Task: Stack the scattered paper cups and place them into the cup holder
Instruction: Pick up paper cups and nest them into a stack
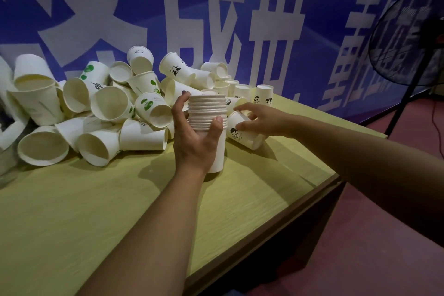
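My left hand (195, 136) grips an upright stack of nested white paper cups (207, 113) just above the yellow-green table (96, 211), thumb and fingers wrapped around its rims. To the right of the stack, my right hand (260, 119) holds a single white cup with a black cartoon print (242, 136), lying on its side on the table. A big heap of loose white cups (101, 108), some with green or black prints, lies tumbled behind and left of the stack. No cup holder can be made out.
Several upside-down cups (263, 94) stand in a row at the table's back right. A blue banner with large white characters (192, 19) hangs behind. A black standing fan (408, 38) is at the right, over a reddish floor. The table's right edge (319, 190) runs close by.
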Motion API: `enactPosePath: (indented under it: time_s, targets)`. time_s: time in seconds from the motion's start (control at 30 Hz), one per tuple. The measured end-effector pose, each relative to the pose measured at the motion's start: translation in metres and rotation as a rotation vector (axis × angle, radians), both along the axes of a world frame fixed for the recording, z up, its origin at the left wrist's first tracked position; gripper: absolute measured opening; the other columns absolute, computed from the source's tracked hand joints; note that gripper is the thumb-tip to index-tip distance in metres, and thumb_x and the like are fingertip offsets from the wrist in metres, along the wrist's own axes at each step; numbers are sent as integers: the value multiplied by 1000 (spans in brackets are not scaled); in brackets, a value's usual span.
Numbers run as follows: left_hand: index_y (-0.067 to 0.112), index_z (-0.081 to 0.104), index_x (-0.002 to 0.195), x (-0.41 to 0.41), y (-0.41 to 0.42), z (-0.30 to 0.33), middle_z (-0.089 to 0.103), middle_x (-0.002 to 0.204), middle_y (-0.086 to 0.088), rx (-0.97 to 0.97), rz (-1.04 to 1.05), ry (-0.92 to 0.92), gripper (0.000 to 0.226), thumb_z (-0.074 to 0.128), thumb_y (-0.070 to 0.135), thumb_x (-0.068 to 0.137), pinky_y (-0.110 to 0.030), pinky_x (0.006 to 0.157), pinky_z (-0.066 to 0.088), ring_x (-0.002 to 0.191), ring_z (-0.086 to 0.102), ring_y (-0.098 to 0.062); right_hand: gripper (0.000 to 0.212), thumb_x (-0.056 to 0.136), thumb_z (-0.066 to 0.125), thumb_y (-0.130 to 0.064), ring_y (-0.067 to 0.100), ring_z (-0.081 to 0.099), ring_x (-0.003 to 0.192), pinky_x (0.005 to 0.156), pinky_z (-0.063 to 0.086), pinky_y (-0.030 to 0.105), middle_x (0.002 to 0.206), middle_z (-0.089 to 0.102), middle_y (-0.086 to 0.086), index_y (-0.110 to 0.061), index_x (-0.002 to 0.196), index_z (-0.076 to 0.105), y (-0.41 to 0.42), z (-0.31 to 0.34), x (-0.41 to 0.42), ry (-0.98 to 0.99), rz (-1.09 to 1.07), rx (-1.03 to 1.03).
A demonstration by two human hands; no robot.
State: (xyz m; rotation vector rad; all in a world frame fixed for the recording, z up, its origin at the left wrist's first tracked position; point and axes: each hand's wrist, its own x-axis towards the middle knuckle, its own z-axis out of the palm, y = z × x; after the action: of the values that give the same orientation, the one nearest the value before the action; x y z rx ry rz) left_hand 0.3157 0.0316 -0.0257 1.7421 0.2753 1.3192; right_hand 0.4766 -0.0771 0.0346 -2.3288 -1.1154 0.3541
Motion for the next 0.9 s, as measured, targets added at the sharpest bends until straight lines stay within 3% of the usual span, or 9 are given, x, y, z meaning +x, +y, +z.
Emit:
enactPosePath:
  time_s: [0.07, 0.17, 0.3, 0.37, 0.43, 0.53, 0.67, 0.77, 0.9]
  targets:
    - [32, 30, 142, -1, -2, 0, 58, 116, 1, -12, -30, -14, 80, 60, 59, 73, -14, 63, 51, 87, 63, 4, 62, 92, 66, -38, 28, 62, 107, 82, 60, 39, 130, 54, 8, -33, 146, 37, -5, 4, 2, -24, -44, 195]
    - [46, 31, 137, -1, -5, 0, 59, 114, 12, -9, -74, 2, 71, 62, 60, 74, -13, 69, 51, 91, 64, 4, 61, 92, 67, -36, 29, 61, 109, 82, 60, 41, 134, 51, 11, -31, 145, 38, -11, 17, 3, 27, -88, 625]
    - [53, 32, 140, 0, -10, 1, 58, 130, 3, 35, -94, 50, 70, 61, 66, 77, -25, 85, 55, 108, 64, -6, 59, 92, 67, -37, 23, 59, 112, 76, 60, 29, 134, 50, 8, -33, 142, 37, -7, 33, -16, 75, -37, 919]
    - [53, 33, 140, 2, -10, 1, 57, 134, 1, 64, -91, 49, 68, 61, 66, 79, -39, 91, 56, 112, 64, -15, 61, 91, 67, -38, 20, 59, 112, 75, 59, 27, 132, 51, 6, -30, 143, 36, -2, 37, -28, 51, -22, 967]
    - [51, 33, 141, 3, -11, 2, 56, 135, 1, 78, -97, 62, 69, 61, 68, 80, -43, 89, 57, 111, 64, -17, 62, 91, 68, -36, 13, 60, 105, 71, 59, 23, 131, 50, 5, -28, 144, 36, 3, 36, -40, 50, 10, 969]
    - [52, 28, 142, 2, -12, 1, 53, 137, 0, 91, -107, 83, 71, 56, 71, 80, -35, 82, 59, 110, 63, -13, 55, 93, 66, -32, 13, 61, 102, 71, 61, 28, 133, 49, 5, -33, 140, 38, 9, 27, -57, 114, 88, 932]
    - [49, 17, 150, 2, -6, 1, 44, 146, 4, 22, 1, 17, 78, 50, 70, 82, -23, 79, 54, 109, 59, -5, 41, 95, 53, -50, 15, 59, 113, 91, 56, 43, 134, 55, -2, -34, 133, 57, 16, -4, -62, 38, 92, 846]
    - [44, 15, 154, 3, -5, 1, 37, 144, 9, 5, 38, 7, 82, 47, 68, 83, -16, 77, 49, 106, 53, 1, 40, 98, 48, -49, 13, 56, 120, 97, 52, 47, 135, 58, -6, -37, 135, 57, 17, -17, -57, 55, 114, 837]
    - [48, 19, 151, 4, -5, -1, 42, 150, 0, 21, 48, 22, 76, 48, 67, 83, -27, 85, 53, 116, 58, -12, 37, 102, 50, -34, 4, 55, 109, 91, 51, 28, 130, 56, -3, -31, 138, 53, 16, -17, -34, -123, -22, 821]
